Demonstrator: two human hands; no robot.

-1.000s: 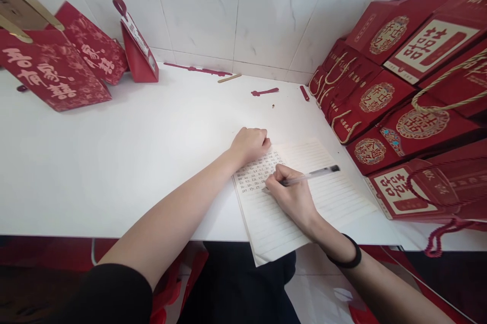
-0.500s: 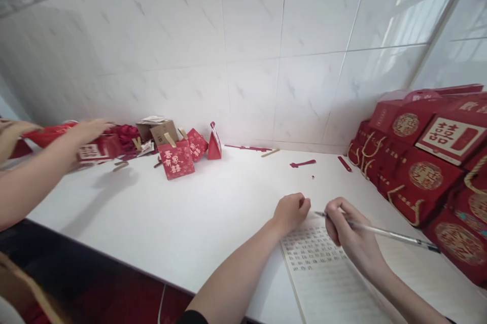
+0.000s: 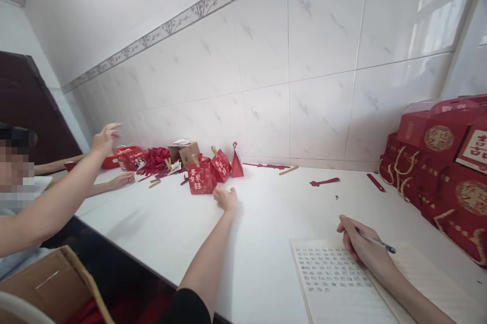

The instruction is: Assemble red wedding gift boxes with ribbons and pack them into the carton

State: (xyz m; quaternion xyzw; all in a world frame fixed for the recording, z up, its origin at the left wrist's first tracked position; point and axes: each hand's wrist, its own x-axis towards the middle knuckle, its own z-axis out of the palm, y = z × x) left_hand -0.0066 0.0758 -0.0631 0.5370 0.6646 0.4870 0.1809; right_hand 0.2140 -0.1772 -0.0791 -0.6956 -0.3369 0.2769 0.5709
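Observation:
My left hand is stretched out beside a small red gift box with white characters, its fingers apart and holding nothing. A second red box and a red triangular box stand just behind it. In my right hand is a pen, held above an open notebook. Rows of handwriting fill the upper part of the notebook's left page.
Red gift bags are stacked at the right. Ribbon strips lie near the tiled wall. At the left are a person, red ribbons, a cardboard box and, below the table edge, an open carton.
My left hand has moved from the notebook leftward to the small red boxes and opened. My right hand's pen has turned. The view has swung left, and another person's raised arm has moved.

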